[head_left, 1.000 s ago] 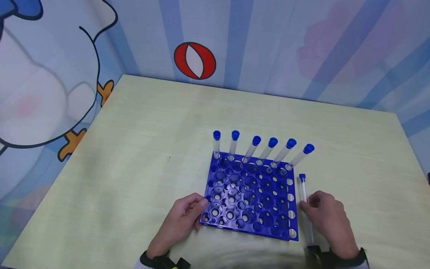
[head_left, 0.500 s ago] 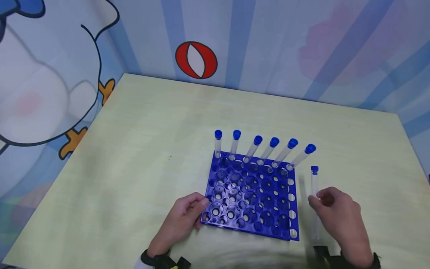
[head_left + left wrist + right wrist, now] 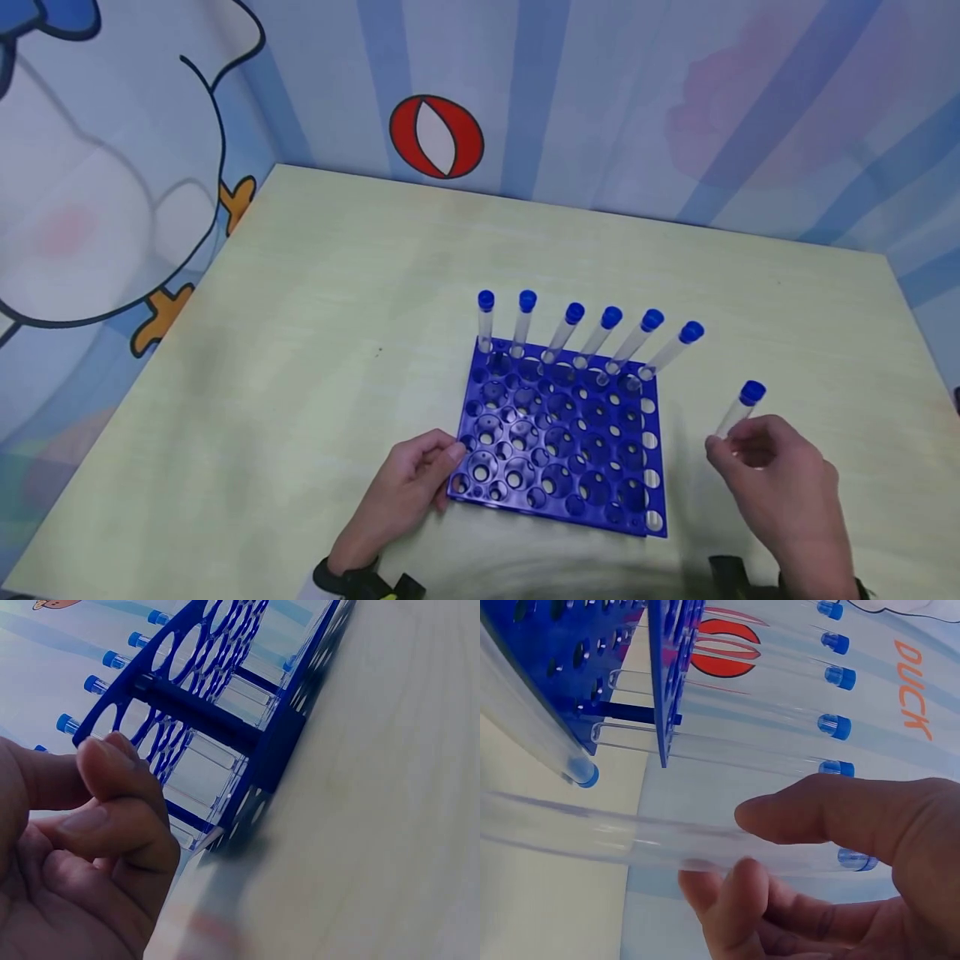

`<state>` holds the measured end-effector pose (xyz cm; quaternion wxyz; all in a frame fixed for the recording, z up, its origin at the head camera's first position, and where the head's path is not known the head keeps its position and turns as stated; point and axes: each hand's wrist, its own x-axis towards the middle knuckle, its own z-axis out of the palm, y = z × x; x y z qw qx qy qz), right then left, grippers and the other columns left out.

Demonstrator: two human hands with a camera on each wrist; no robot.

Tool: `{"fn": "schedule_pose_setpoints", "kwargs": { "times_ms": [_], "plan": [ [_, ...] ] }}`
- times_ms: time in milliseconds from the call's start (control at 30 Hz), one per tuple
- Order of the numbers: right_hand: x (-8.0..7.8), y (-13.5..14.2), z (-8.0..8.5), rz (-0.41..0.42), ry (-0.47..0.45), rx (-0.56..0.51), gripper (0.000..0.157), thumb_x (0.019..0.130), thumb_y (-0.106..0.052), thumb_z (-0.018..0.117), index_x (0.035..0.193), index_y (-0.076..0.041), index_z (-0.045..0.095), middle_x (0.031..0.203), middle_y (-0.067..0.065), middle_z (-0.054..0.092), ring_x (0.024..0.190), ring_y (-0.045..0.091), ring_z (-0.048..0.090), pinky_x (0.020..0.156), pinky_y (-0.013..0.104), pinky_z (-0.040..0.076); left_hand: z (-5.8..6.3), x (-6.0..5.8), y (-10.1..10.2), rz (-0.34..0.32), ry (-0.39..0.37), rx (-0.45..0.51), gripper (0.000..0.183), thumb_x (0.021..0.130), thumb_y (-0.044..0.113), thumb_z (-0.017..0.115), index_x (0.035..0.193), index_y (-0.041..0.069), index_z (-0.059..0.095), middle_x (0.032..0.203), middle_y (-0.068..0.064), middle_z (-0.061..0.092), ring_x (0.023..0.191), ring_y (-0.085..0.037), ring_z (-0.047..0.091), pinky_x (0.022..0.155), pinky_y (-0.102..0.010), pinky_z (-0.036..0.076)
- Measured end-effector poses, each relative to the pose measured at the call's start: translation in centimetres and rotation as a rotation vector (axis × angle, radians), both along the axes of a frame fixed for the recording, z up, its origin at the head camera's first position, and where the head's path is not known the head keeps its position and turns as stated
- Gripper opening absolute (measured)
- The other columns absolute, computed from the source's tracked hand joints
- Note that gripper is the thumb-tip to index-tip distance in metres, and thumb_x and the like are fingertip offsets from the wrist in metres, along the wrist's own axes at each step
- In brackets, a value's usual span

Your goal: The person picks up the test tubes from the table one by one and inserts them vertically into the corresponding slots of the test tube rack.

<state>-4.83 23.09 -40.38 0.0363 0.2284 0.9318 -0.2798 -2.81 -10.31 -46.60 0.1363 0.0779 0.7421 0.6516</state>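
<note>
My left hand [image 3: 401, 487] pinches the near left corner of a blue test tube rack [image 3: 540, 433] between thumb and finger. In the left wrist view its fingertips [image 3: 105, 761] sit at the corner of the top plate. My right hand [image 3: 783, 487], right of the rack, holds a clear test tube [image 3: 733, 414] with a blue cap [image 3: 752, 392] between thumb and fingers. That tube stands roughly upright, and the right wrist view shows its clear body [image 3: 667, 844] reaching past the fingers. Several blue-capped tubes [image 3: 632, 342] stand in the rack's far row.
Another blue-capped tube [image 3: 521, 697] shows at the left of the right wrist view. The rack stands on a pale wooden table [image 3: 315, 333]. Behind it rises a printed wall [image 3: 600, 108] with blue stripes and a red and white ball picture.
My right hand has moved right, away from the rack, bringing its tube from beside the rack to upright with the cap toward the camera. My left hand and the rack have stayed put.
</note>
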Motion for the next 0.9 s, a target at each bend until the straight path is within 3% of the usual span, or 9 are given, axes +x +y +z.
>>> {"fn": "schedule_pose_setpoints", "kwargs": {
  "times_ms": [567,900],
  "plan": [
    [0.7,-0.5,1.1,-0.061,0.111,0.001,0.025,0.084,-0.026,0.066,0.101,-0.009,0.060,0.093,0.009,0.063,0.088,0.023,0.059,0.064,0.025,0.043,-0.1,0.0,0.0,-0.002,0.001,0.004,0.027,0.097,0.020,0.048,0.093,-0.005,0.057,0.063,-0.009,0.055,0.047,-0.016,0.053,0.049,-0.029,0.048],
    [0.5,-1.3,2.3,-0.006,0.201,-0.007,0.025,0.084,-0.027,0.066,0.102,-0.011,0.061,0.096,0.007,0.064,0.084,0.020,0.058,0.061,0.017,0.039,-0.1,0.0,0.0,-0.002,-0.002,0.004,0.026,0.096,0.020,0.048,0.092,-0.004,0.058,0.064,-0.009,0.055,0.047,-0.014,0.053,0.049,-0.029,0.048]
  ]
}}
